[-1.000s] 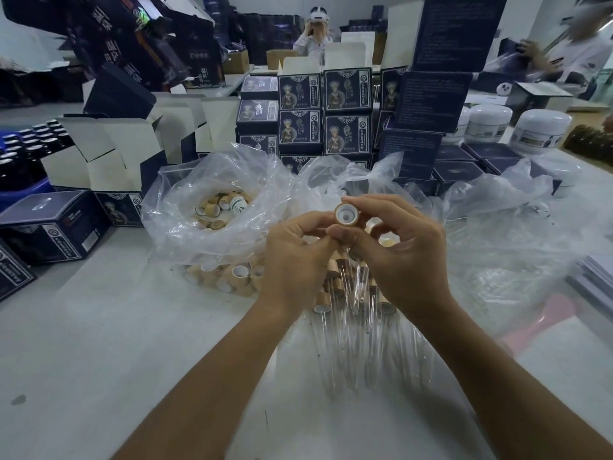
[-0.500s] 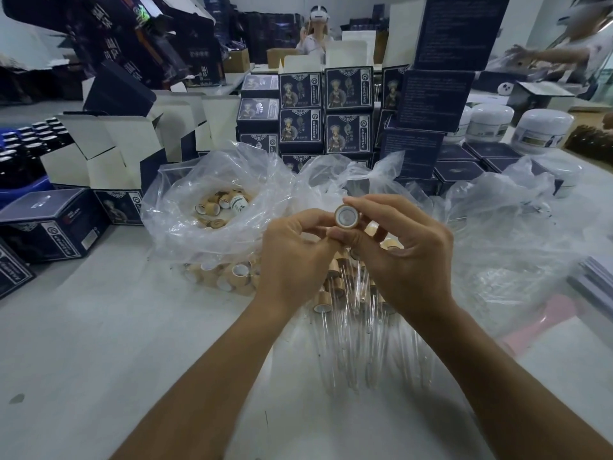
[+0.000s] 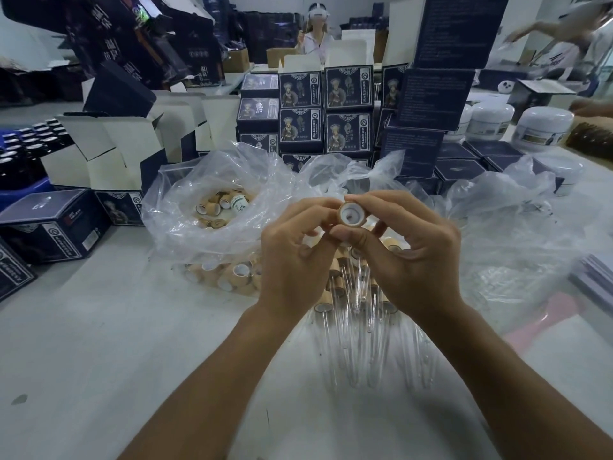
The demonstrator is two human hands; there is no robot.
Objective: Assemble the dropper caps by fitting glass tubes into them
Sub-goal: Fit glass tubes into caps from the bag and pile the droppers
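White table (image 3: 99, 343); plastic bags (image 3: 212, 207), glass tubes (image 3: 351, 346), dark boxes (image 3: 49, 224)

Caps (image 3: 219, 207) in the bag (image 3: 185, 227) left, assembled droppers (image 3: 351, 327) before it, boxes (image 3: 325, 111) behind.

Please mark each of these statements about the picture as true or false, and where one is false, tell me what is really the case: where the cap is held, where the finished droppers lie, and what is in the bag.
1. Both hands hold one dropper cap above the table. True: the left hand and right hand pinch it together.
2. The cap's open end faces the camera. True.
3. The finished droppers stand upright in a rack. False: they lie on the table below the hands.
4. The clear plastic bag at left holds glass jars. False: it holds loose caps.
5. The white jars stand at far right. True.
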